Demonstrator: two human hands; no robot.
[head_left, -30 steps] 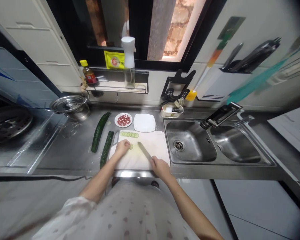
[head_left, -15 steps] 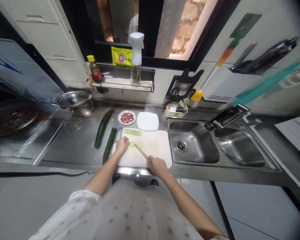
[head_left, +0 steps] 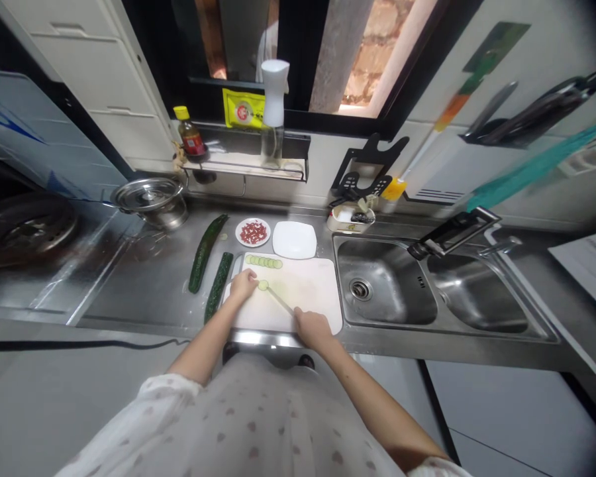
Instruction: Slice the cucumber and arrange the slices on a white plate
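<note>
On the white cutting board [head_left: 308, 305], my right hand [head_left: 312, 328] is wrapped round the handle of a knife [head_left: 281, 302]. Its blade points up and left, with the tip at a pale round cucumber slice [head_left: 263, 285]. At that slice's left edge my left hand [head_left: 243, 285] has its fingers curled and pinched together on it. A row of overlapping cucumber slices [head_left: 263, 262] lies along the board's upper edge. Left of the board are a dark green cucumber piece [head_left: 219, 285] and a longer cucumber [head_left: 206, 255].
Behind the board stand a small plate [head_left: 253, 242] of chopped red pieces and a white square plate [head_left: 294, 240]. A double sink [head_left: 385, 318] with a faucet [head_left: 447, 238] is at the right. A lidded steel pot [head_left: 156, 205] sits at the back left, below a bottle shelf [head_left: 248, 165].
The view has shifted slightly. Both hands, the knife and the slice keep nearly the same places on the board.
</note>
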